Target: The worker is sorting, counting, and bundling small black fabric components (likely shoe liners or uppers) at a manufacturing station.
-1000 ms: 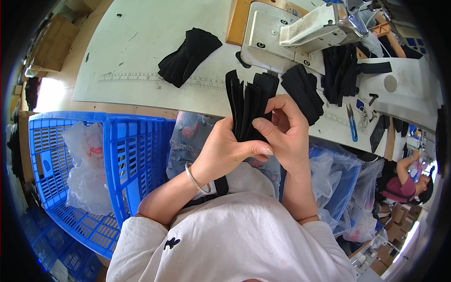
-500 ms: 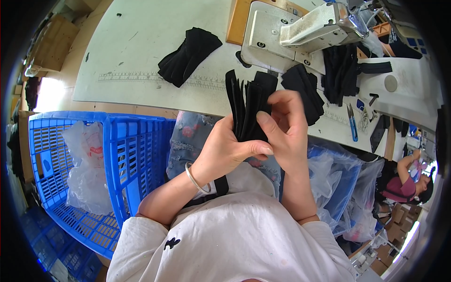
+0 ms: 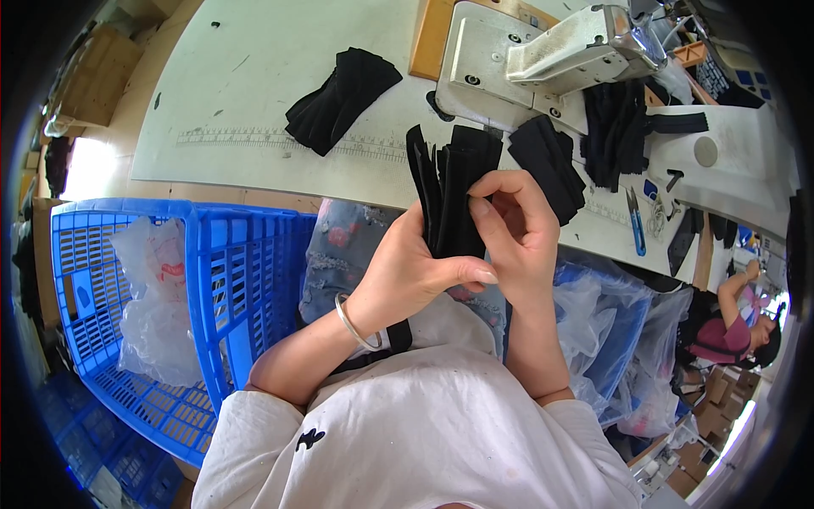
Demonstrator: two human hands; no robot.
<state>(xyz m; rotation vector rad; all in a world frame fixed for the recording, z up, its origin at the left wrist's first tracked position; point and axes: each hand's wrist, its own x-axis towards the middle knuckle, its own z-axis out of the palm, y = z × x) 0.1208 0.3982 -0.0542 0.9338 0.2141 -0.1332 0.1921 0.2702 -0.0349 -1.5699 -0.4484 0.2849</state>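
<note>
A bundle of black fabric strips (image 3: 455, 191) stands upright in front of me, its top ends fanned apart. My left hand (image 3: 421, 259) is wrapped round the lower part of the bundle, thumb across the near side. At the bundle's right edge, my right hand (image 3: 519, 229) pinches a strip between thumb and forefinger. Beyond, on the table, lies a fanned stack of black fabric pieces (image 3: 342, 100). Another black stack (image 3: 549, 167) rests just right of my right hand, beside the sewing machine (image 3: 543, 68).
A blue plastic crate (image 3: 199, 288) with clear plastic bags stands at my left. More black pieces (image 3: 615, 136) lie by the machine, near blue-handled thread snips (image 3: 636, 222). Plastic-lined blue container (image 3: 606, 331) sits at my right. Another person (image 3: 729, 331) works farther right.
My right thumb and forefinger have come together at the bundle's right edge, and the strips there have shifted slightly. The left hand keeps its hold almost unmoved.
</note>
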